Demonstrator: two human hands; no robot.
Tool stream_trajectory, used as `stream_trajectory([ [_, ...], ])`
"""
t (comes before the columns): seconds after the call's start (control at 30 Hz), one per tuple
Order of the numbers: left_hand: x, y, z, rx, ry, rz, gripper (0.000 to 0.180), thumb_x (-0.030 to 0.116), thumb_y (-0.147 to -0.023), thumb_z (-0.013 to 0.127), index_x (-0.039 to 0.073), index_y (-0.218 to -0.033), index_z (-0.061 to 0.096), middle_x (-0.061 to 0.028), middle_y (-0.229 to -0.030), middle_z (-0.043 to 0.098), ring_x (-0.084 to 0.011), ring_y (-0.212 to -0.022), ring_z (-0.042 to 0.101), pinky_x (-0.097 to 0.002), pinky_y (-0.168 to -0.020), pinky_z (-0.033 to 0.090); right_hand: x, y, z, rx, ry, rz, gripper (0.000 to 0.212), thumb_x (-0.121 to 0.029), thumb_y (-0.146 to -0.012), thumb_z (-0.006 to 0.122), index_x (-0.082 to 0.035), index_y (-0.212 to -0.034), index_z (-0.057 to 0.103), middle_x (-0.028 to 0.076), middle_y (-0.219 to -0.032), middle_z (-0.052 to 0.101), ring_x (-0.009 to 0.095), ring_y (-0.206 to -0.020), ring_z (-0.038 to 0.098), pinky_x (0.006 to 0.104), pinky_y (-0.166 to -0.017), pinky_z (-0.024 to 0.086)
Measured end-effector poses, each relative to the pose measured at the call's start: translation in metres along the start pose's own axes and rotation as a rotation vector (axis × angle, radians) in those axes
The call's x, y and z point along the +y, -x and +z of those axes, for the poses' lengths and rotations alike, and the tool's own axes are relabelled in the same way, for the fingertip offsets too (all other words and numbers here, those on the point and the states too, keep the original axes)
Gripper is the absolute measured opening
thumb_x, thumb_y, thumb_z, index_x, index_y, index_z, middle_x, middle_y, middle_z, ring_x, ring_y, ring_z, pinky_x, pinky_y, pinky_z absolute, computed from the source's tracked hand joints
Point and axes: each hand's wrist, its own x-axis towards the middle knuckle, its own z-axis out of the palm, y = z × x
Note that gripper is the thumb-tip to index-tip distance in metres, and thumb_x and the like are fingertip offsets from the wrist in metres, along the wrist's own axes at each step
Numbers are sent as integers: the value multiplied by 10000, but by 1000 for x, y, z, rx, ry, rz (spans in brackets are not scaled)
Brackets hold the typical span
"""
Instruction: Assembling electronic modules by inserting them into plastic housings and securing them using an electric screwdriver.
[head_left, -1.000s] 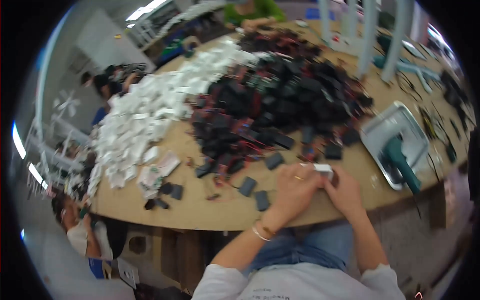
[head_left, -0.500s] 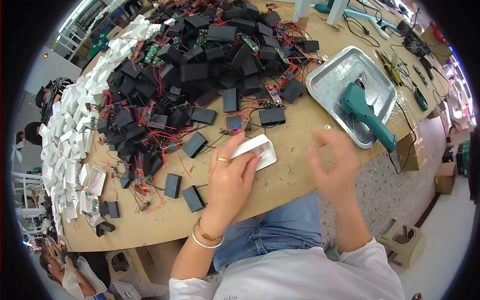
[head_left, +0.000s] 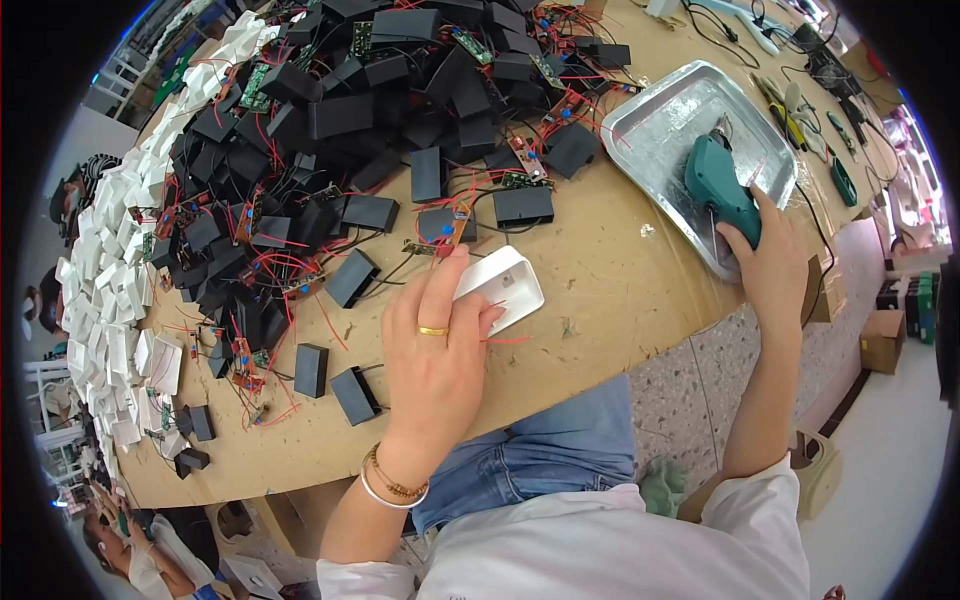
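My left hand (head_left: pixel 432 335) is closed on a small white plastic case (head_left: pixel 522 283), a shallow open shell resting on the table near its front edge. Its thumb and fingers press inside the near end, and red wire ends (head_left: pixel 508 341) poke out by the thumb. On the right, my right hand (head_left: pixel 775 255) is wrapped round the handle of a green glue gun (head_left: pixel 718 178). The gun lies in a shiny metal tray (head_left: pixel 640 165), nozzle pointing away from me. Most of its handle is hidden under my fingers.
Black boxes (head_left: pixel 340 115) with wires and circuit boards form a big heap across the table. Left of it runs a pile of white cases (head_left: pixel 100 290). Pliers (head_left: pixel 778 115) and a cable lie beyond the tray. Another person (head_left: pixel 150 550) sits at the lower left.
My right hand has moved right from over the table and taken hold of the glue gun's handle. The left hand still holds the white case. The whole view has shifted slightly.
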Motion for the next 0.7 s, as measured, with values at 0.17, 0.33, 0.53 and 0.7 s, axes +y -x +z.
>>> stream_trajectory([
  [0.17,2,-4,4,28,-168,52,152,118,-819,663,7,-891,589,-107,-1316,504,-311,-1111,512,-464,-941,402,-15,26,-11,135,-115,-12,505,-92,-801,683,-67,-1287,548,145,-1080,630,292,-966,603,375,-834,468],
  [0.33,5,-3,9,-35,-76,-68,150,123,-830,657,8,-890,582,-122,-1322,497,-313,-1061,521,-455,-882,408,-38,88,-40,27,-776,137,424,-47,-820,662,-10,-1228,555,83,-962,631,192,-844,602,310,-756,483],
  [0.53,4,-1,14,42,-117,-22,189,71,-779,733,50,-873,570,-85,-1277,530,-281,-1036,538,-393,-872,433,-49,155,-23,-346,-1404,144,273,-122,-796,736,-16,-1018,615,53,-858,628,149,-720,606,284,-643,488],
  [0.7,3,1,15,38,-146,-8,212,66,-773,737,47,-895,565,-83,-1276,526,-286,-1033,535,-396,-880,432,-44,169,-10,-458,-1461,-160,318,-85,-753,745,-6,-1019,589,51,-817,616,131,-674,591,266,-589,471],
])
